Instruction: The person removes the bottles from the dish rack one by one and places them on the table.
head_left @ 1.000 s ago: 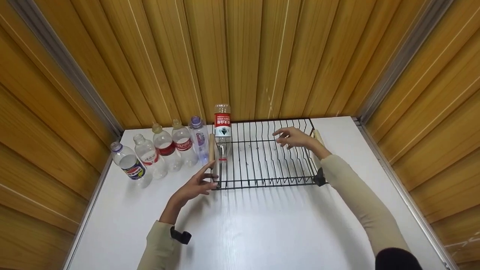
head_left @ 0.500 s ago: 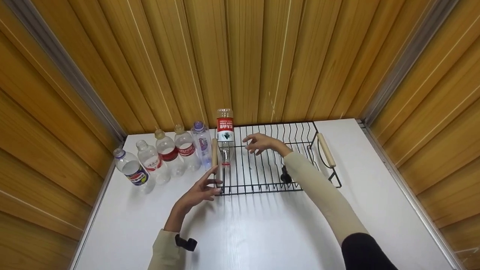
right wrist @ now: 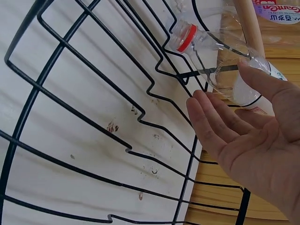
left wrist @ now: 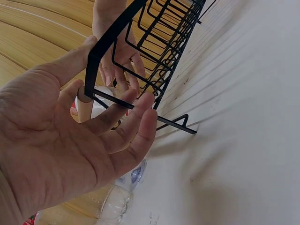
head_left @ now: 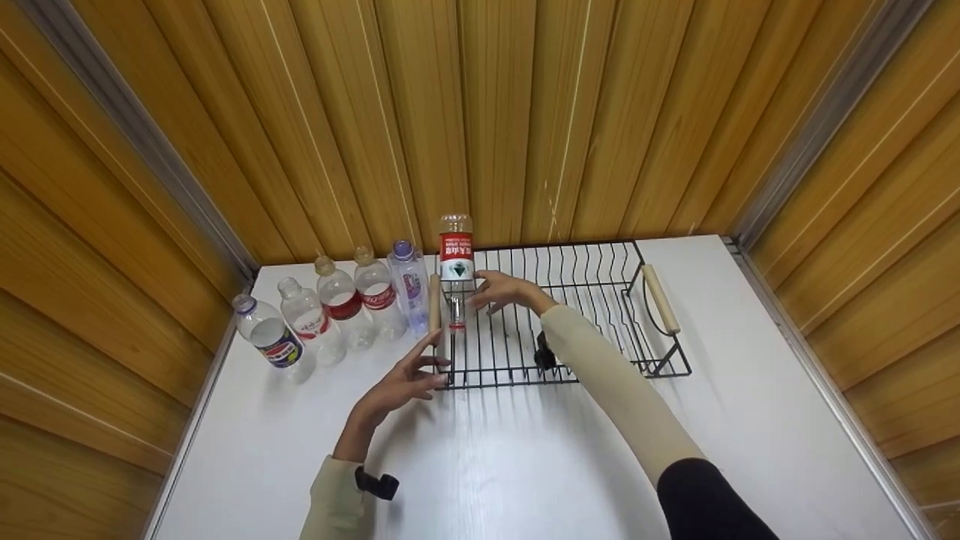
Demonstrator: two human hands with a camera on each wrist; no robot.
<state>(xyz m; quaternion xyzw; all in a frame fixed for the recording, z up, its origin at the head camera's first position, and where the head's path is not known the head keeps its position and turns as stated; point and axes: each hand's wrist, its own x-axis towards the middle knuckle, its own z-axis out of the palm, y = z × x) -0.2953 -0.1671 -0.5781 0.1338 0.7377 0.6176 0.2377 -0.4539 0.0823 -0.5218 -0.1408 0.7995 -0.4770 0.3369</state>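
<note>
A black wire rack (head_left: 555,376) with wooden handles stands on the white table. My left hand (head_left: 397,386) lies against its front left corner, fingers spread and slightly bent, touching the frame beside the left handle (head_left: 434,300). A clear plastic bottle (head_left: 457,247) with a red-and-white label leans neck down in the rack's left end; its red neck ring (right wrist: 187,38) shows in the right wrist view. My right hand (head_left: 504,291) is right beside this bottle's neck, thumb and fingers parted around it without a grip. Whether the fingertips touch it, I cannot tell.
Left of the rack stands a row of several uncapped clear bottles, from a blue-labelled bottle (head_left: 279,343) to a purple-necked bottle (head_left: 409,281) close to the left handle. Wood-patterned panels (head_left: 510,112) close off the back and sides. The right handle (head_left: 660,298) is at the far end.
My right hand has moved left across the rack, from near the right end to the upturned bottle. My left hand stays at the rack's corner. The view has shifted slightly.
</note>
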